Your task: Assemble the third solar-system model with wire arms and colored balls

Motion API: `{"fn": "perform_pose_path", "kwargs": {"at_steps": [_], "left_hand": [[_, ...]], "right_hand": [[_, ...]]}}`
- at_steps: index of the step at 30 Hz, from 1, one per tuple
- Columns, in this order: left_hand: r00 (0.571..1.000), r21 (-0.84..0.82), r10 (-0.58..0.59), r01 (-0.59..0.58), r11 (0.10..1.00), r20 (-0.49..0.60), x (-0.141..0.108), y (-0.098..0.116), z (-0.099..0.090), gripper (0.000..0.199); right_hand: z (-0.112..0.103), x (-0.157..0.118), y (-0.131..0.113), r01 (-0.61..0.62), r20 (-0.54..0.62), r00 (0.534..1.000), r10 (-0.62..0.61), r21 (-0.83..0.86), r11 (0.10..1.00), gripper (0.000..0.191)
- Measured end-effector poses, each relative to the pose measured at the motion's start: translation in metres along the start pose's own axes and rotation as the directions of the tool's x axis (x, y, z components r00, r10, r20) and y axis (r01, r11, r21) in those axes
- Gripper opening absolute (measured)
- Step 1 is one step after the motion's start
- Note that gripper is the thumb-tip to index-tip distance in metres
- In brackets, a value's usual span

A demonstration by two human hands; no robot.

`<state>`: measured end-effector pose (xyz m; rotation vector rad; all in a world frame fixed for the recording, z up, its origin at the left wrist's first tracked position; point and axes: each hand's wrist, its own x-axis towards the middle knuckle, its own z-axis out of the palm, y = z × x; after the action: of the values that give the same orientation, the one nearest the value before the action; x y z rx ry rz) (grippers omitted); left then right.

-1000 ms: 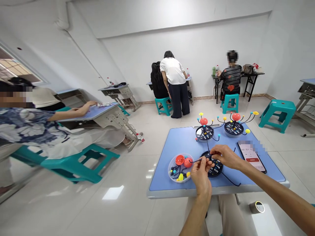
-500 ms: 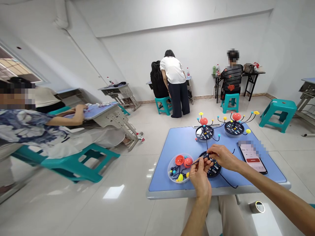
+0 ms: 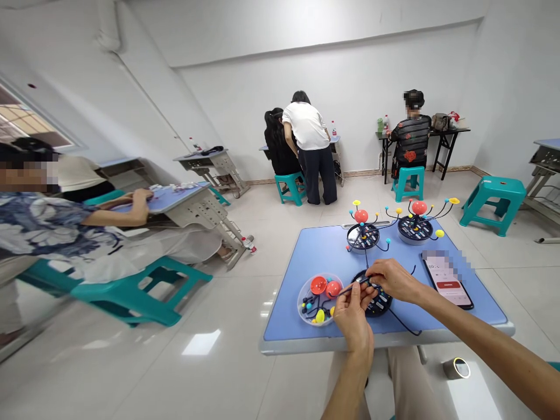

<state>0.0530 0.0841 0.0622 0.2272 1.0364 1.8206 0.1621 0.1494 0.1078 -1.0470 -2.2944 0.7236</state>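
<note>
My left hand [image 3: 353, 315] pinches a thin black rod [image 3: 349, 290] above the near edge of a round black base [image 3: 380, 304]. Fingers of my right hand [image 3: 389, 277] are closed at the rod's other end, over the same base. Black curved arms stick out from this base, one toward the table's front edge [image 3: 406, 324]. To the left lies a clear round dish [image 3: 301, 312] with red half-balls [image 3: 318, 285], yellow and blue beads and black rods. Behind stand two planet models [image 3: 361, 216] [image 3: 419, 208] with red balls on black bases. My fingers partly hide the base.
A phone [image 3: 448, 280] with a timer on its screen lies on the blue table [image 3: 284, 315] at the right. A metal cylinder [image 3: 456, 368] is on the floor. Green stools [image 3: 494, 192] and other people [image 3: 308, 131] are around the room.
Both hands stay almost in place on the rod, with only a slight shift of the fingers. The whole view has moved a little.
</note>
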Motion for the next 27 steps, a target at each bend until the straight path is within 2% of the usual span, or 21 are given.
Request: {"fn": "perform_pose_path", "kwargs": {"at_steps": [3, 10, 17, 21, 24, 27], "left_hand": [[1.000, 0.000, 0.013, -0.013, 1.000, 0.003, 0.001, 0.000, 0.000, 0.032], [0.998, 0.000, 0.030, -0.030, 1.000, 0.061, 0.003, -0.002, 0.000, 0.029], [0.996, 0.027, 0.056, -0.057, 0.998, 0.063, 0.003, -0.004, -0.001, 0.030], [0.997, 0.083, 0.052, -0.057, 0.995, 0.058, 0.004, -0.001, 0.000, 0.028], [0.998, 0.087, 0.032, -0.037, 0.995, 0.061, 0.005, 0.001, 0.000, 0.025], [0.994, 0.126, 0.087, -0.094, 0.988, 0.060, 0.006, 0.001, 0.000, 0.027]], "right_hand": [[-0.002, 0.001, 0.000, -0.010, 0.021, 1.000, 0.009, 0.021, 1.000, 0.026], [0.008, -0.002, 0.011, -0.079, -0.006, 0.997, 0.082, 0.209, 0.975, 0.024], [0.009, -0.003, 0.012, -0.092, -0.014, 0.995, 0.100, 0.272, 0.958, 0.020], [0.009, -0.002, 0.011, -0.094, -0.030, 0.994, 0.106, 0.266, 0.959, 0.022], [0.007, 0.000, 0.009, -0.052, -0.044, 0.997, 0.060, 0.171, 0.984, 0.023], [0.006, 0.000, 0.009, -0.007, -0.034, 0.999, 0.012, 0.136, 0.991, 0.027]]}}
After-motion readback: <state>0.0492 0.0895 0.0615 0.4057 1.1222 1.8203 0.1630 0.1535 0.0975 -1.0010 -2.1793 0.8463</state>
